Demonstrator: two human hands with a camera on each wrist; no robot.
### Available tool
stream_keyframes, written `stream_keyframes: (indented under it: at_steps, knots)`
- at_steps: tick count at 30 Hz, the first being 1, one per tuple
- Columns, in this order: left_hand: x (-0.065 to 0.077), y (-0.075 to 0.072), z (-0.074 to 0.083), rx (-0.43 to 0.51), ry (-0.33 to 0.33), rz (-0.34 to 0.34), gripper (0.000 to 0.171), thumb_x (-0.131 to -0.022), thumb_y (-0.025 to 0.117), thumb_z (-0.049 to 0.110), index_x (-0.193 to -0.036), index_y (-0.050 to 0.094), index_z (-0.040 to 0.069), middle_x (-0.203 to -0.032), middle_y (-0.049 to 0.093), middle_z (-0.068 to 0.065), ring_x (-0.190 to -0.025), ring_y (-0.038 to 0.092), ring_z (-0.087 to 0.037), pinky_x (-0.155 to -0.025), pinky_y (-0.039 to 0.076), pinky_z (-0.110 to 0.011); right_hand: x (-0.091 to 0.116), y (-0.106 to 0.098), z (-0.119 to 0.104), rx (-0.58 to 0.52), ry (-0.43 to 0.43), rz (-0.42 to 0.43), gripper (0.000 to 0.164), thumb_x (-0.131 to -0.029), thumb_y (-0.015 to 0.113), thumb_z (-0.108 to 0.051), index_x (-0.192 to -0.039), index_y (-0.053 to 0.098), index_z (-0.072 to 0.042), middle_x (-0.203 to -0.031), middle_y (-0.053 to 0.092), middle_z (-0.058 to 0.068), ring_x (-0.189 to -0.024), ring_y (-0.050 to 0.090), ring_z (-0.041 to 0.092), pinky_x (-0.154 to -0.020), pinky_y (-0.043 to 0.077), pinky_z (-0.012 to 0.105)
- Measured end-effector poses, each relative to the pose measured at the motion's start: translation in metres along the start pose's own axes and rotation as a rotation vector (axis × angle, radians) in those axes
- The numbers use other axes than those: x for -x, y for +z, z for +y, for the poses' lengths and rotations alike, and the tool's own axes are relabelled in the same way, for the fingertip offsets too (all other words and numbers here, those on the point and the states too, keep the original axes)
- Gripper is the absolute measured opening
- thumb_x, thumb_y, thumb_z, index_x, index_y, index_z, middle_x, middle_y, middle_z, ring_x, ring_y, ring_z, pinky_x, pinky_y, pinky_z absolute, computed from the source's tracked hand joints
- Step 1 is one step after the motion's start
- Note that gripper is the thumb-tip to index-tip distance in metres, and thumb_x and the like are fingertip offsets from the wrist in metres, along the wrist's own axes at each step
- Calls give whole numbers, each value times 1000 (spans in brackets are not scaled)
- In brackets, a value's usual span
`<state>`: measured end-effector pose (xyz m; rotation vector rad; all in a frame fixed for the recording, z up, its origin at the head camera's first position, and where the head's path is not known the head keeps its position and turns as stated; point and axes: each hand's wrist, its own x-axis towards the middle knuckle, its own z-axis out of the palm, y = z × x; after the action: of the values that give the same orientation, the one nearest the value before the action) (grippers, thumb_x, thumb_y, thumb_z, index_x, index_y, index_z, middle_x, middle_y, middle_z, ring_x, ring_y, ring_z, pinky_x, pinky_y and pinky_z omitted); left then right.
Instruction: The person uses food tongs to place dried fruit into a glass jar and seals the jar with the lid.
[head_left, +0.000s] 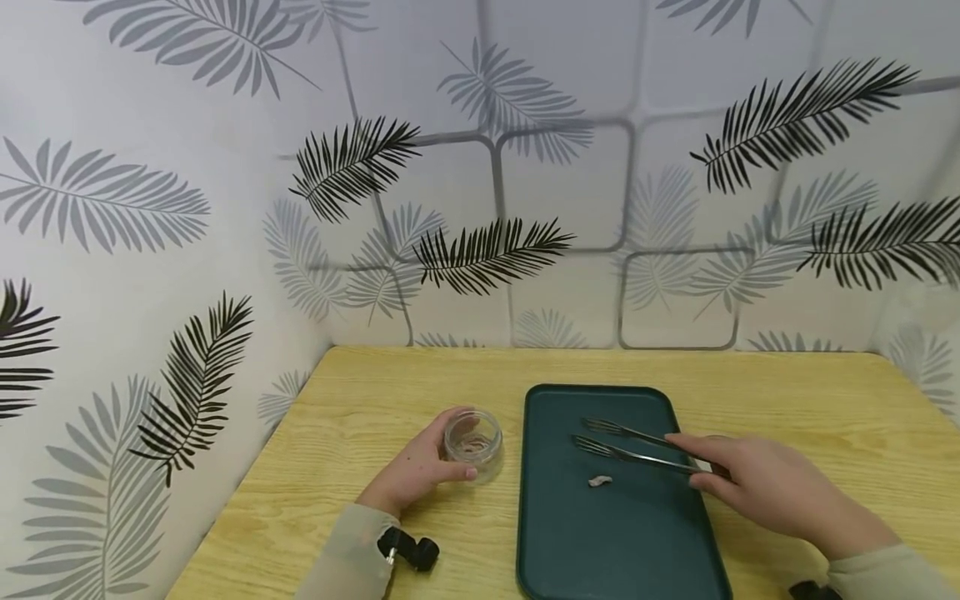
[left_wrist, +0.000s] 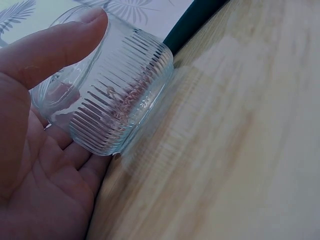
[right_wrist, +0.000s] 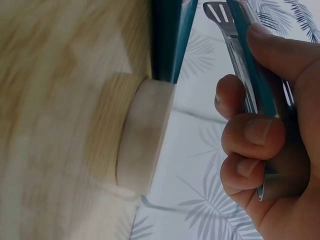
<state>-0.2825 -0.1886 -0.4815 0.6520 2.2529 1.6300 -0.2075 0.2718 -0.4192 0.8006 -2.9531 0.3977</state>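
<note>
My left hand (head_left: 420,467) holds a small clear glass jar (head_left: 474,437) on the table, left of the tray. Thumb and fingers curve around the jar's sides. In the left wrist view, ribbed glass (left_wrist: 125,95) shows small pinkish-brown pieces at the bottom. My right hand (head_left: 772,487) grips metal tongs (head_left: 652,460) with fork-shaped ends, their two arms apart over the tray. Below the tong tips, a small pale, pinkish curled piece (head_left: 600,481) lies on the dark green tray (head_left: 622,542). The right wrist view shows fingers (right_wrist: 255,135) curled around the tongs.
A round, pale beige disc-like object (right_wrist: 145,135) sits on the table beside the tray in the right wrist view; my right hand mostly hides it in the head view. The wooden table (head_left: 420,375) meets a leaf-patterned wall (head_left: 562,300) at the back and left.
</note>
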Motion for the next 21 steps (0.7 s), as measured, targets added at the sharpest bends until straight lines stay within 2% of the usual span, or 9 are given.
stream_keyframes:
  at_steps: [2, 5, 8, 14, 21]
  knots:
    - [0, 0, 0, 3, 2, -2, 84, -86, 83, 15, -155, 35, 21, -156, 43, -5, -142, 40, -23, -113, 30, -46, 3, 1, 2, 15, -6, 25, 50, -96, 69, -40, -144, 60, -30, -115, 71, -8, -72, 53, -3, -64, 46, 30]
    - [-1, 1, 0, 5, 8, -5, 83, -87, 83, 16, -155, 35, 21, -156, 43, -5, -141, 41, -23, -112, 31, -46, 6, 2, 6, 48, -11, 53, 48, -95, 69, -40, -142, 62, -30, -121, 71, -5, -88, 66, 6, -70, 53, 37]
    - [0, 0, -2, 0, 7, -4, 83, -86, 83, 16, -155, 36, 21, -156, 43, -5, -141, 41, -24, -112, 31, -46, 6, 2, 8, 62, -2, 51, 47, -95, 70, -40, -140, 63, -31, -124, 70, -3, -96, 70, 15, -72, 54, 40]
    - [3, -1, -2, -1, 0, 4, 84, -86, 83, 16, -155, 36, 21, -156, 43, -4, -143, 38, -24, -114, 27, -49, 6, 6, 8, 56, 11, 12, 47, -95, 70, -40, -139, 64, -29, -127, 69, 0, -90, 69, 12, -70, 53, 38]
    - [1, 0, 0, -16, 5, 3, 84, -86, 83, 17, -155, 35, 21, -156, 43, -4, -143, 38, -23, -114, 27, -49, 7, 7, 12, 68, 2, 30, 45, -94, 71, -37, -138, 65, -28, -125, 70, 1, -95, 71, 21, -73, 55, 43]
